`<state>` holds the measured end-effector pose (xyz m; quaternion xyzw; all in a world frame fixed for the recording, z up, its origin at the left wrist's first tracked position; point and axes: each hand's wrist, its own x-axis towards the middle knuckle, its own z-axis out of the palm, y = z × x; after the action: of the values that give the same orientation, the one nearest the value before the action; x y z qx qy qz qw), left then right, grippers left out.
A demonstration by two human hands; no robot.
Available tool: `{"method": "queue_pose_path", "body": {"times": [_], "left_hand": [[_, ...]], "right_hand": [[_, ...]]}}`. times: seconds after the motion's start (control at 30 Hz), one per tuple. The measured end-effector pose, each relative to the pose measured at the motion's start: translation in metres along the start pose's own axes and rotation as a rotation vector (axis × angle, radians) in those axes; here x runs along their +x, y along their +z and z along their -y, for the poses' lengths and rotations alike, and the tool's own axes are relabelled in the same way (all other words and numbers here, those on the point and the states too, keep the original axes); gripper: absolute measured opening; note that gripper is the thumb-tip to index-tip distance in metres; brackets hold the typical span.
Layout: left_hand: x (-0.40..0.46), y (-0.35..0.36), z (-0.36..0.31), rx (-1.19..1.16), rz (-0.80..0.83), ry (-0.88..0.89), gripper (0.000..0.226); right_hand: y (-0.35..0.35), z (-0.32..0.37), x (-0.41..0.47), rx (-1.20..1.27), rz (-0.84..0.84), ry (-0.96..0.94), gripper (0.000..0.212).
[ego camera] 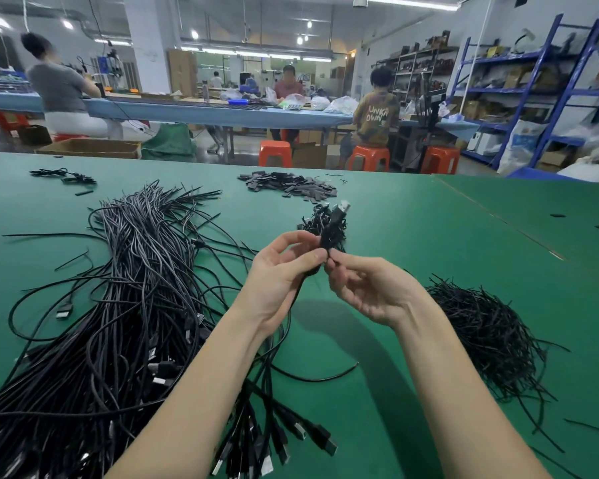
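Head view: both hands are up together above the green table [429, 236]. The left hand [284, 271] grips the coiled cable [331, 226], plug end upward, and the right hand [370, 288] pinches its lower end. Cable heap [135, 271] left, ties [481, 323] right.

The green table mat [429, 236] fills the foreground. On its left half lies the large heap of long black cables [135, 305], with plug ends reaching the near edge. On the right half, well apart from that heap, lies the pile of short black wire ties [481, 323]. Between them, above the mat's middle, the left hand [284, 271] and right hand [367, 288] meet and hold the small coiled black cable bundle [331, 229]. Behind the bundle, near the far edge, lies the scatter of small dark flat pieces [287, 186]. Beyond the table stand orange plastic stools [275, 153], with the long blue workbench [204, 114] behind them and blue metal shelving [533, 91] to the right.
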<state>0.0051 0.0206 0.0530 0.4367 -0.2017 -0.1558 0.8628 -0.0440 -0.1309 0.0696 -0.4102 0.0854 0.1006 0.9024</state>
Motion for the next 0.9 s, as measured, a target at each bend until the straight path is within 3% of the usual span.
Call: {"method": "queue_pose_path", "body": {"times": [0.07, 0.13, 0.2, 0.3, 0.37, 0.47, 0.63, 0.7, 0.77, 0.87, 0.9], "left_hand": [[-0.001, 0.0, 0.001, 0.012, 0.045, -0.027, 0.035], [0.0, -0.001, 0.001, 0.002, 0.064, -0.07, 0.041], [0.001, -0.003, -0.003, -0.035, 0.039, -0.111, 0.045], [0.002, -0.004, -0.007, -0.109, -0.03, -0.174, 0.039], [0.002, -0.003, -0.008, -0.16, -0.059, -0.221, 0.031], [0.0, -0.001, -0.01, -0.211, -0.05, -0.265, 0.026], [-0.001, 0.0, -0.011, -0.224, -0.037, -0.3, 0.024], [0.0, -0.001, -0.009, -0.223, -0.039, -0.286, 0.026], [0.0, -0.002, -0.009, -0.156, 0.002, -0.229, 0.03], [-0.001, -0.004, -0.013, 0.033, 0.104, -0.121, 0.038], [-0.001, -0.005, -0.015, 0.09, 0.118, -0.104, 0.038]], "right_hand": [[-0.007, -0.004, 0.0, 0.309, 0.108, 0.153, 0.03], [-0.005, -0.008, 0.0, 0.308, 0.124, 0.133, 0.03], [-0.002, -0.008, 0.003, -0.053, -0.016, -0.049, 0.008], [-0.004, -0.001, 0.001, -0.878, -0.209, -0.55, 0.023], [-0.007, 0.004, -0.003, -1.394, -0.219, -0.871, 0.033], [-0.006, 0.002, -0.003, -1.574, -0.137, -1.005, 0.03], [-0.002, -0.003, 0.0, -1.463, -0.216, -1.162, 0.005], [0.001, -0.006, 0.004, -1.329, -0.227, -1.078, 0.003], [0.007, -0.005, 0.004, -0.961, -0.2, -0.748, 0.009], [0.009, 0.001, -0.004, -0.127, -0.073, -0.058, 0.007], [0.009, 0.001, -0.006, 0.06, -0.04, 0.068, 0.008]]}}
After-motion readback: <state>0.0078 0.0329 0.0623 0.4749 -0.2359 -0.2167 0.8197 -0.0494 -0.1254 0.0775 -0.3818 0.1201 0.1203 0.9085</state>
